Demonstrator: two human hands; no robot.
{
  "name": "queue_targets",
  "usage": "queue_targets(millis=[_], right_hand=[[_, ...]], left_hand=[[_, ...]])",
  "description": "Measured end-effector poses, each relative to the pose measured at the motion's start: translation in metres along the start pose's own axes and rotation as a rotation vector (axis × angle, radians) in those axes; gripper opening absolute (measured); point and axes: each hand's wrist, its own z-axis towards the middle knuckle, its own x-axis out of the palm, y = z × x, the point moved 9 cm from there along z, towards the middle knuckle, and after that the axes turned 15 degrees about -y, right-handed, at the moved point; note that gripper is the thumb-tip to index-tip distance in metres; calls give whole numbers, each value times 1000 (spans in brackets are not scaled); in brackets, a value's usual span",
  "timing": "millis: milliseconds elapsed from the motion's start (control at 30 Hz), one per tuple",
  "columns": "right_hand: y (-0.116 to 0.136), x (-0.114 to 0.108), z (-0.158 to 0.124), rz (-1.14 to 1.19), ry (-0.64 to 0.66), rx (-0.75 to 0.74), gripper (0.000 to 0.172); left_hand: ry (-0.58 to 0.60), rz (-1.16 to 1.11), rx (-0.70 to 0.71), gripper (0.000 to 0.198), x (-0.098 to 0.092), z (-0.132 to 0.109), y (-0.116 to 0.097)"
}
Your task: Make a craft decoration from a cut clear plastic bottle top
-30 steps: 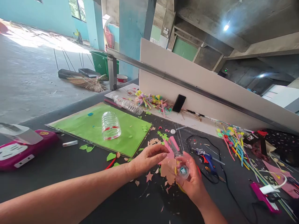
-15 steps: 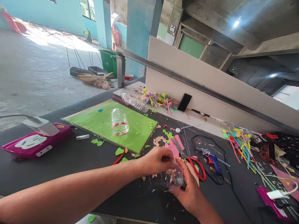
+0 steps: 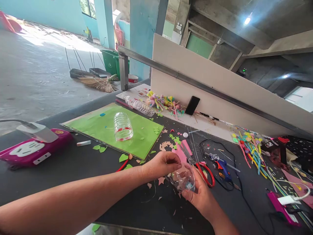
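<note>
A clear plastic bottle piece, rounded like a cut-off bottle bottom, is held between my two hands above the dark table. My right hand wraps round its right side, thumb in front. My left hand is closed in a pinch at its upper left rim; whether a small thing is also in those fingers I cannot tell. Just beyond are red-handled scissors, pink paper and a paper star. A ribbed clear bottle piece with red marks stands on the green sheet.
A purple power strip sits at the left, another at the right. A blue glue gun with a black cord lies right of the scissors. A phone leans on the white board. Pipe-cleaner bundles lie at the back right.
The bottle piece has turned a little in my hands, its rounded side showing more. My left fingers have shifted along its rim. The whole view has moved slightly.
</note>
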Motion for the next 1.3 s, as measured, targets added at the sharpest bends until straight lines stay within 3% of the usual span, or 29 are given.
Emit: queue_targets(millis=[200, 467, 633, 767, 867, 967, 1067, 1300], right_hand=[[2, 3, -4, 321, -25, 143, 88], [5, 8, -3, 429, 10, 204, 79], [3, 10, -5, 513, 48, 263, 78], [2, 4, 0, 590, 1, 267, 72], [1, -4, 5, 649, -58, 247, 63], [-3, -10, 9, 688, -113, 235, 54], [-8, -13, 11, 667, -169, 243, 50], [-8, -2, 9, 665, -159, 274, 48]], left_hand=[[38, -145, -122, 30, 3, -2, 4], [56, -293, -199, 36, 4, -2, 10], [-7, -375, -193, 38, -2, 3, 13], [-51, -419, -206, 39, -5, 6, 15], [-117, -256, -46, 32, -13, 5, 2], [-179, 49, 283, 21, -17, -6, -26], [-141, 200, 524, 19, -7, -22, -45], [-135, 182, 608, 21, -5, -26, -51]])
